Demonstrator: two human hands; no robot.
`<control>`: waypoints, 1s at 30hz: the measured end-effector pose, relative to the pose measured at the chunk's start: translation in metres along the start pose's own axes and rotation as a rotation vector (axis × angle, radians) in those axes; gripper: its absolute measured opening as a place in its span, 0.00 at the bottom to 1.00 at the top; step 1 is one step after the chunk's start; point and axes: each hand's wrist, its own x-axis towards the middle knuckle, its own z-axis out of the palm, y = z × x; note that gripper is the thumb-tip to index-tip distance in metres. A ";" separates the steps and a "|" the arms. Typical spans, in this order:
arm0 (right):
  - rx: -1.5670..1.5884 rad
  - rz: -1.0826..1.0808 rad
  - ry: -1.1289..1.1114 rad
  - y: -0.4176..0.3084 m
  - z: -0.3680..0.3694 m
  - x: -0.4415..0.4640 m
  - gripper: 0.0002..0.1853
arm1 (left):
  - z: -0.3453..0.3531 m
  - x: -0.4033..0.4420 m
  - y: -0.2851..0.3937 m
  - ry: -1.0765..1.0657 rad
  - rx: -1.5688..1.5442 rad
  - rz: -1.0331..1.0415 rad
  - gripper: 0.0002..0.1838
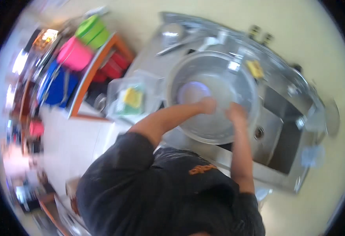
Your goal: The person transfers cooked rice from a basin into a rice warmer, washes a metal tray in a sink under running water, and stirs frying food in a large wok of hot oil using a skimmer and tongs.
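Note:
A large round metal basin point(210, 133) stands on the steel sink counter point(149, 59). Both of my hands are over its inside, a short way apart. My left hand point(208, 105) is near the middle, beside a pale round shape point(192, 92) in the basin. My right hand point(236, 111) is right of it, towards the basin's right side. The fingers of both hands are blurred, and whether they hold anything cannot be made out.
Left of the basin is a clear plastic tub point(115, 92) with a yellow and green sponge point(133, 97). A yellow sponge point(255, 69) lies by the faucet point(235, 61). The sink bowl point(267, 126) is at right. Pink point(75, 54), green and blue containers stand on the left.

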 end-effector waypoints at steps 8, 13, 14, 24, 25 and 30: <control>0.596 -0.359 0.736 -0.021 -0.149 -0.066 0.17 | -0.030 -0.016 -0.032 -0.376 -0.031 -0.194 0.10; 0.016 -0.314 -0.055 -0.018 -0.119 -0.080 0.27 | -0.033 -0.026 -0.048 -0.412 -0.046 -0.247 0.11; -0.124 -0.292 -0.198 -0.038 -0.145 -0.088 0.33 | -0.035 -0.026 -0.051 -0.407 -0.040 -0.263 0.11; 0.907 -1.276 0.075 -0.197 -0.241 -0.124 0.13 | -0.037 -0.004 -0.037 -0.418 0.061 -0.288 0.11; 1.290 -1.403 0.026 -0.197 -0.218 -0.122 0.13 | -0.038 -0.003 -0.040 -0.422 0.063 -0.285 0.11; 0.806 -1.117 -0.172 -0.132 -0.240 -0.089 0.18 | -0.041 -0.002 -0.049 -0.422 0.039 -0.293 0.11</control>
